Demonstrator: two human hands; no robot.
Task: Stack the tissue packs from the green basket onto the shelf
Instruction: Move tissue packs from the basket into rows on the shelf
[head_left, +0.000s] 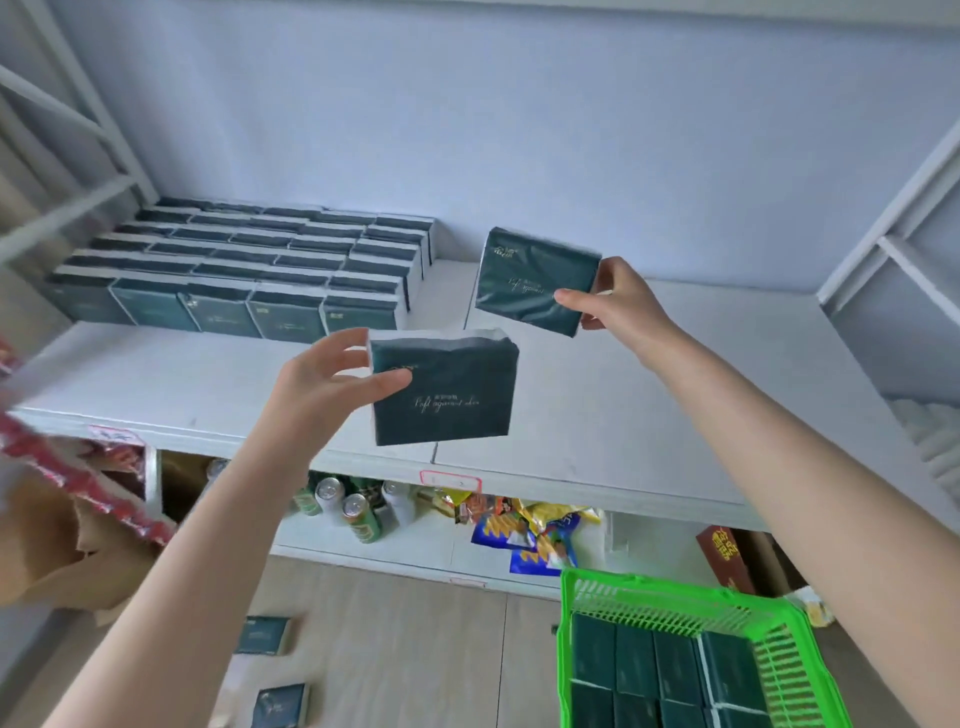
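Pinched 1 tissue pack (447, 389) in the left grip (332, 384) over the front edge of the shelf (649, 389), a 2nd pack (535, 280) in the right grip (618, 299) farther back. Stood near stacked packs (249, 265) at shelf left, green basket (649, 587) with more packs (649, 670) at lower right.

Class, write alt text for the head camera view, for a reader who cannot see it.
A person's left hand grips a dark green tissue pack and the right hand grips a second pack, both raised over a white shelf where rows of matching packs stand at the left. A green basket at lower right holds more packs.
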